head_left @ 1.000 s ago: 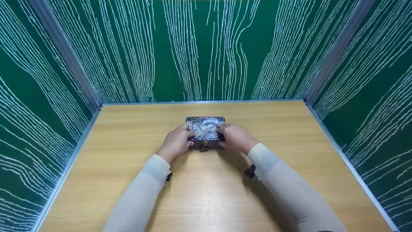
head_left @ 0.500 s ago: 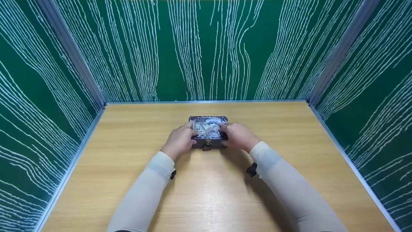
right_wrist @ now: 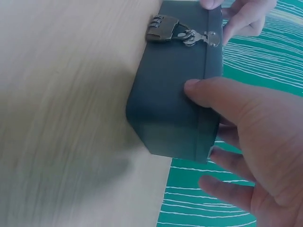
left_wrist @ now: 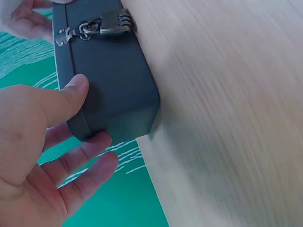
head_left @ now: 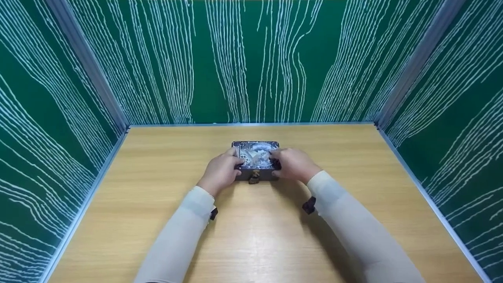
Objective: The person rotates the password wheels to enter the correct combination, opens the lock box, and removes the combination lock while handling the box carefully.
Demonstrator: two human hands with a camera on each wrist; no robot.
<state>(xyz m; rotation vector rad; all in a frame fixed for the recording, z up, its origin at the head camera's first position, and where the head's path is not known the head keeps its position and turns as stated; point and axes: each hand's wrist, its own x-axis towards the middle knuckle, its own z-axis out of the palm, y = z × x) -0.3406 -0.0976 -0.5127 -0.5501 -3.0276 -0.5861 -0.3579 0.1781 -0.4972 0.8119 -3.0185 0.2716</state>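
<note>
A dark metal box [head_left: 254,155] with a patterned picture on its lid sits toward the back of the table, its lid down. From the clasp on its front hangs a combination padlock [left_wrist: 116,22] with number dials. My left hand [head_left: 221,171] grips the box's left end, thumb on the front face and fingers at the side and top. At the opposite end my right hand [head_left: 294,165] holds the box the same way, its thumb [right_wrist: 203,92] against the front near the lid seam. The padlock's shackle passes through the clasp ring.
The wooden table [head_left: 251,236] spreads in front of the box. Green panels [head_left: 212,59] with white wavy lines stand behind and on both sides, joined by grey metal posts [head_left: 88,63]. Small dark devices [head_left: 309,205] are strapped at both wrists.
The head view has shifted slightly, so the whole scene sits a little further right. Both hands keep their hold on the box, with hardly any movement.
</note>
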